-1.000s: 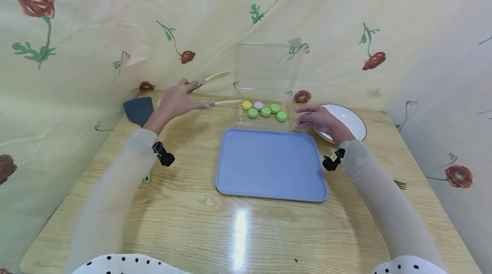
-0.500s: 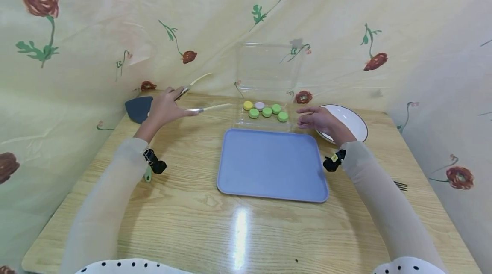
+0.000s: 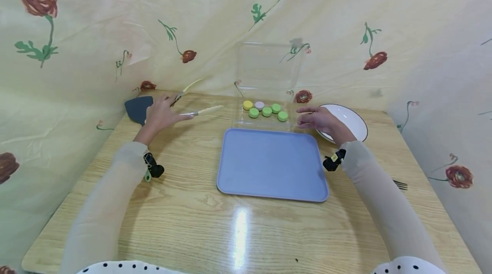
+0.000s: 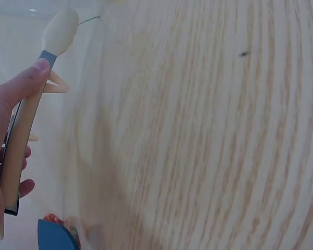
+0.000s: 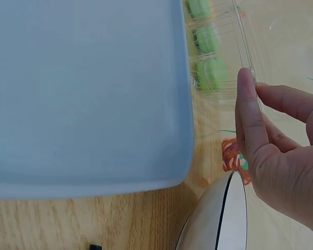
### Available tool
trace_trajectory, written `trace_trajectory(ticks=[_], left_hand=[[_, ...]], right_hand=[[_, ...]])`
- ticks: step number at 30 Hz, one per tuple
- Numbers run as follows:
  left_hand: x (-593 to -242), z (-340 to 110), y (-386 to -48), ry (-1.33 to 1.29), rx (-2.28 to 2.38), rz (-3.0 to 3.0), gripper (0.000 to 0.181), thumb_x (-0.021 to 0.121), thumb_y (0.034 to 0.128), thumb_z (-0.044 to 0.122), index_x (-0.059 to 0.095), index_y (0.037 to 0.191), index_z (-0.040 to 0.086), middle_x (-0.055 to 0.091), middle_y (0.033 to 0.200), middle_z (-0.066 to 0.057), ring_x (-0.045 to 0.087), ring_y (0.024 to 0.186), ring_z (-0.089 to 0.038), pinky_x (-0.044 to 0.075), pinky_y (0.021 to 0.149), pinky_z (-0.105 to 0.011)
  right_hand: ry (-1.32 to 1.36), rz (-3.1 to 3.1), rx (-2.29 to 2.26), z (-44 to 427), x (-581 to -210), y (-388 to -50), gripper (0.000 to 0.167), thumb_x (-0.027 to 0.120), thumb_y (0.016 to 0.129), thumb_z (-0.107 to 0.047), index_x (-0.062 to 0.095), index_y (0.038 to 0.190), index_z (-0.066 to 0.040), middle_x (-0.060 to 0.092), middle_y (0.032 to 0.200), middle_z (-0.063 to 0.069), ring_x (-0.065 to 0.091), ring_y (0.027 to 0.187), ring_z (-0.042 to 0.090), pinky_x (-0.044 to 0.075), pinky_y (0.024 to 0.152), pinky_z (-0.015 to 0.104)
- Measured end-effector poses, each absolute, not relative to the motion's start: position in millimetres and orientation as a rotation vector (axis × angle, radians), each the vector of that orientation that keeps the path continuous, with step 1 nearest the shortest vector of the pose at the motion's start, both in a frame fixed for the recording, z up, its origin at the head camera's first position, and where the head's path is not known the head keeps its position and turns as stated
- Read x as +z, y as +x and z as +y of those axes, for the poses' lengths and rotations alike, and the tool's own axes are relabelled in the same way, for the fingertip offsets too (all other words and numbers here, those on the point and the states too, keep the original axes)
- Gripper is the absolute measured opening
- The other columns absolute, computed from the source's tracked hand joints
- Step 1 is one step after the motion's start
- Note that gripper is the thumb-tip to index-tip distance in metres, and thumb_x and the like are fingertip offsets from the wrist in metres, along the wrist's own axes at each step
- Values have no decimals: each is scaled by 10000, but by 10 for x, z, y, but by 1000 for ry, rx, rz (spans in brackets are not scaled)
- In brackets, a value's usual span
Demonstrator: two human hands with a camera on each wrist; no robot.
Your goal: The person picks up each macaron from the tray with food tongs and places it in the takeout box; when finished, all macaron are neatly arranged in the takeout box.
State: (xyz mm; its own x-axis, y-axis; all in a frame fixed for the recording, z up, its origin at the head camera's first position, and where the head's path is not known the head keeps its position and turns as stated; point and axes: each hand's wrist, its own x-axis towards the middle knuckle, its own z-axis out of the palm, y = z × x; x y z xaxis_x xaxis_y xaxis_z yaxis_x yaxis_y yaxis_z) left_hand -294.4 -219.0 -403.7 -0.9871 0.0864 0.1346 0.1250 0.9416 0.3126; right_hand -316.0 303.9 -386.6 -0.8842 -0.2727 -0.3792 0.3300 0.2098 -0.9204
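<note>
My left hand (image 3: pixel 159 113) holds a pair of metal tongs (image 4: pixel 26 130) with cream-coloured tips, its thumb along one arm. In the head view the two tong arms are spread apart, with nothing between the tips. A clear plastic box (image 3: pixel 246 124) with its lid raised stands at the back of the table. Inside it lie several macarons: green ones (image 3: pixel 267 112), a yellow one (image 3: pixel 247 105) and a pale lilac one (image 3: pixel 259 106). With thumb and fingers, my right hand (image 5: pixel 287 140) pinches the box's rim at its right end.
A blue-purple tray (image 3: pixel 273 165) lies in front of the box. To the right are a white dark-rimmed bowl (image 3: pixel 347 120) and a fork (image 3: pixel 400 185), partly hidden by the sleeve. A dark spatula (image 3: pixel 138 109) lies at the left, its handle partly covered by my arm.
My left hand has moved left, away from the box, carrying the tongs, and has come slightly lower. The right hand stays at the box's edge. The macarons have not moved.
</note>
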Motion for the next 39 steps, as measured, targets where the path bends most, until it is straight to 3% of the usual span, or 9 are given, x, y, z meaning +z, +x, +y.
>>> trace_trajectory(ticks=[13, 16, 21, 25, 39], left_hand=[[-4157, -2165, -3007, -216, -459, -3010, 1088, 669, 810, 755, 377, 1566, 29, 453, 1457, -322, 501, 1259, -490, 495, 696, -504], [-4172, -2151, -3020, -229, -460, -3042, 1085, 638, 829, 762, 370, 1563, 9, 445, 1462, -333, 487, 1280, -495, 506, 749, -530], [-4215, -2125, -3045, -297, -505, -3065, 1075, 618, 869, 734, 368, 1534, -72, 446, 1443, -373, 463, 1305, -513, 481, 944, -616], [-4262, -2100, -3070, -312, -536, -3087, 1073, 623, 879, 717, 349, 1538, -84, 430, 1464, -365, 443, 1333, -500, 445, 1019, -616], [-4273, -2064, -3078, -285, -516, -3126, 1042, 590, 895, 721, 361, 1541, -63, 417, 1507, -322, 430, 1367, -483, 442, 1029, -618]], right_hand=[[74, 2034, -1704, 3038, -3858, -3165, 603, 546, 1031, -1, 279, 1567, 64, 707, 906, -34, 690, 861, 80, 571, 936, 316], [86, 2030, -1714, 3036, -3865, -3169, 607, 554, 1026, 3, 285, 1565, 67, 708, 927, -14, 692, 856, 86, 577, 922, 313], [109, 2019, -1736, 3040, -3881, -3177, 596, 559, 1019, 17, 308, 1557, 69, 708, 948, 12, 698, 849, 99, 592, 866, 291], [114, 2024, -1733, 3051, -3889, -3181, 598, 562, 1019, 15, 306, 1556, 73, 704, 960, 21, 697, 858, 106, 592, 869, 295], [97, 2010, -1730, 3044, -3882, -3179, 614, 553, 1025, 11, 274, 1569, 64, 702, 928, -24, 693, 853, 88, 587, 882, 293]])
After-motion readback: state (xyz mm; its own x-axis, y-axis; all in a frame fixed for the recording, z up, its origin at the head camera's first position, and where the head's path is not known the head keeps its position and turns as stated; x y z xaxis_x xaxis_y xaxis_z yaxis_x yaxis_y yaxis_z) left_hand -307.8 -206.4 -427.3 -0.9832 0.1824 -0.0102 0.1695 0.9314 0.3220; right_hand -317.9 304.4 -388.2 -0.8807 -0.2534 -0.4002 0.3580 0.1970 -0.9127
